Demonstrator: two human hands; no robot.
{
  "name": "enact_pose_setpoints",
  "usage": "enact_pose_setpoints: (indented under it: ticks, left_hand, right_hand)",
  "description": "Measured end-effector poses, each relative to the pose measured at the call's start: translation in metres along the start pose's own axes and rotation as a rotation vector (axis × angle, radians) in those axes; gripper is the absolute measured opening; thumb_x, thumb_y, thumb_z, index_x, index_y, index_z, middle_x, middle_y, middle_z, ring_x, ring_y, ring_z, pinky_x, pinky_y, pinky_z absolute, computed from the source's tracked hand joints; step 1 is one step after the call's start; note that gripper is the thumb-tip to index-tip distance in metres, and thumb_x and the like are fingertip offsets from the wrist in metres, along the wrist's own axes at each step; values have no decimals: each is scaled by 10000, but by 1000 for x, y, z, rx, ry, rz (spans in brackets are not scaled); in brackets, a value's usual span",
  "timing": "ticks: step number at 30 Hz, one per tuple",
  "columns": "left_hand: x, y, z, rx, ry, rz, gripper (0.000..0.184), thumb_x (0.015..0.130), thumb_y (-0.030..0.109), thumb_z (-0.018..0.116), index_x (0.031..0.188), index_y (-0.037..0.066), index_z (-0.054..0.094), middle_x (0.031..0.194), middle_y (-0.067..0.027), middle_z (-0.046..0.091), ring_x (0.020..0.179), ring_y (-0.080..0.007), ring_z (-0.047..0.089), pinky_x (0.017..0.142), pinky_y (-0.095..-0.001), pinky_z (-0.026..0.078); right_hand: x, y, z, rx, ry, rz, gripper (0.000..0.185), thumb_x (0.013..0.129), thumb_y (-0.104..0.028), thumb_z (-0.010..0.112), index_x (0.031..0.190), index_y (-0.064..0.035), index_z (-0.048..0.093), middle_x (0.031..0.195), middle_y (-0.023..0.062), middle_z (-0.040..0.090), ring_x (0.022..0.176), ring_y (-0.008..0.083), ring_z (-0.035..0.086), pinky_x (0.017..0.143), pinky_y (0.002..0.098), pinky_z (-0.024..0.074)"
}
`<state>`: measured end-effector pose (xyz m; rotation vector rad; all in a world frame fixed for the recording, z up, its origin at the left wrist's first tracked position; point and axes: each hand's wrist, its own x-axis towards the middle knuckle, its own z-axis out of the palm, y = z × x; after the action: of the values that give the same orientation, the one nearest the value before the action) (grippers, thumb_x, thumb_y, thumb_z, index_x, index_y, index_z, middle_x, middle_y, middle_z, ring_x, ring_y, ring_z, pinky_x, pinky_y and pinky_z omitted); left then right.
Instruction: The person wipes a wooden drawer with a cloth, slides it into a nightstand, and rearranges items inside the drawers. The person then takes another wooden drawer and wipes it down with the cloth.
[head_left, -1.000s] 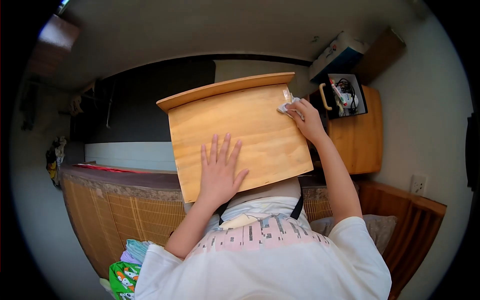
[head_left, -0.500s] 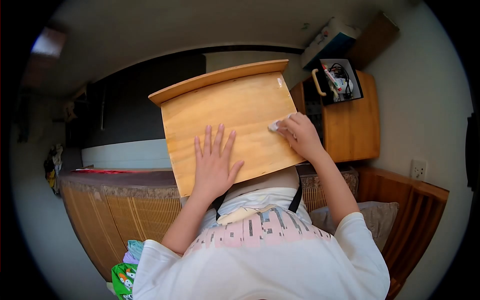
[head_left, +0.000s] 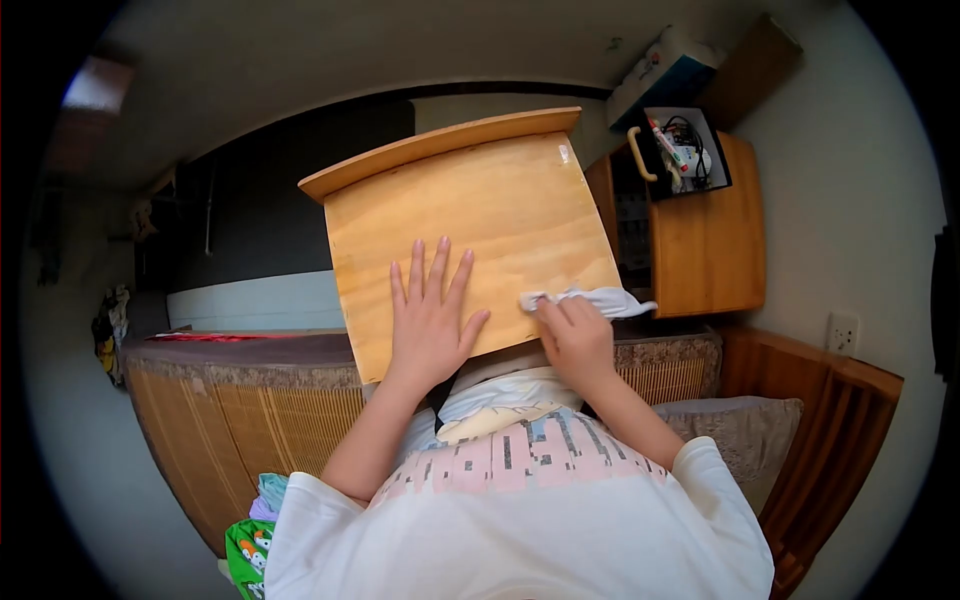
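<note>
A light wooden board (head_left: 470, 220) with a raised lip along its far edge lies across my lap. Flat on its lower left part rests my left hand (head_left: 433, 320), fingers spread, holding nothing. My right hand (head_left: 575, 340) pinches a white cloth (head_left: 605, 299) against the board near its lower right edge. The cloth trails to the right past the board's side. A small shiny patch (head_left: 564, 154) shows at the board's far right corner.
At the right, a black box (head_left: 715, 160) with cables and pens stands on a wooden cabinet (head_left: 710, 245). A grey cushion (head_left: 735, 440) lies at the right on the seat, whose woven mat (head_left: 270, 420) shows at left. Green fabric (head_left: 245, 555) is at lower left.
My right hand has moved down the board's right side towards me with the cloth, which now stretches out to the right. My left hand stays spread on the board.
</note>
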<state>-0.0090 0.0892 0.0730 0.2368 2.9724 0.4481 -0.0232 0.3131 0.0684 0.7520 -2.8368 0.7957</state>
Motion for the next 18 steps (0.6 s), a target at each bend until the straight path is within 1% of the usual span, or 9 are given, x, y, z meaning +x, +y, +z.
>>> enact_pose_setpoints:
  ticks: [2, 3, 6, 8, 10, 12, 14, 16, 18]
  left_hand:
    - [1, 0, -2, -5, 8, 10, 718, 949, 432, 555, 1553, 128, 317, 1626, -166, 208, 1517, -396, 98, 1204, -586, 38]
    - [3, 1, -3, -2, 11, 16, 718, 949, 432, 555, 1553, 128, 317, 1626, -166, 208, 1517, -396, 98, 1204, -586, 38]
    - [2, 5, -2, -17, 2, 1, 715, 953, 435, 549, 1555, 128, 315, 1628, -166, 204, 1517, -399, 95, 1203, -587, 39]
    - [3, 3, -2, 8, -3, -6, 716, 955, 440, 543, 1556, 128, 310, 1631, -166, 196, 1517, -402, 93, 1203, -589, 40]
    - [2, 1, -1, 13, -2, -3, 717, 956, 441, 542, 1557, 127, 309, 1630, -167, 197, 1517, -402, 92, 1202, -590, 39]
    - [0, 1, 0, 17, -1, 0, 718, 956, 442, 541, 1557, 127, 308, 1630, -168, 197, 1517, -403, 91, 1202, -590, 38]
    - [1, 0, -1, -1, -8, 3, 721, 954, 443, 542, 1559, 129, 306, 1628, -172, 202, 1517, -403, 94, 1202, -591, 34]
    - [1, 1, -1, -2, -2, 0, 721, 954, 444, 542, 1558, 128, 307, 1628, -173, 203, 1516, -404, 95, 1202, -593, 34]
    - [1, 2, -3, -10, 6, 5, 720, 954, 444, 542, 1557, 127, 309, 1628, -174, 204, 1516, -405, 95, 1202, -595, 34]
  right_hand:
    - [3, -13, 2, 77, -57, -151, 142, 816, -77, 692, 951, -44, 663, 777, 77, 578, 737, 275, 594, 624, 383, 475]
    - [4, -6, -1, 75, -50, -150, 142, 816, -77, 692, 951, -44, 663, 777, 77, 578, 737, 275, 594, 624, 383, 475]
    - [-5, 40, -19, -30, 116, 137, 109, 818, -86, 701, 916, -56, 664, 758, 92, 590, 727, 292, 608, 626, 394, 479]
    - [-7, 50, -24, -98, 153, 154, 101, 818, -79, 693, 908, -60, 651, 765, 98, 592, 717, 301, 601, 620, 411, 473]
    - [-2, 29, -14, -83, 103, 63, 103, 814, -76, 689, 894, -63, 625, 759, 92, 584, 703, 298, 596, 615, 412, 467]
    - [12, -1, -1, 54, -67, -91, 108, 819, -83, 685, 879, -70, 596, 732, 87, 558, 690, 289, 591, 619, 415, 466]
    - [40, 7, 5, 128, -69, -127, 106, 833, -103, 680, 860, -71, 583, 735, 101, 570, 698, 299, 602, 627, 423, 470]
    - [75, 41, 14, 68, 40, -2, 102, 892, -128, 662, 902, -44, 606, 786, 124, 622, 735, 346, 617, 655, 444, 482]
    - [111, 72, 32, -55, 123, 133, 100, 913, -129, 627, 897, -44, 577, 795, 132, 627, 737, 364, 617, 658, 455, 487]
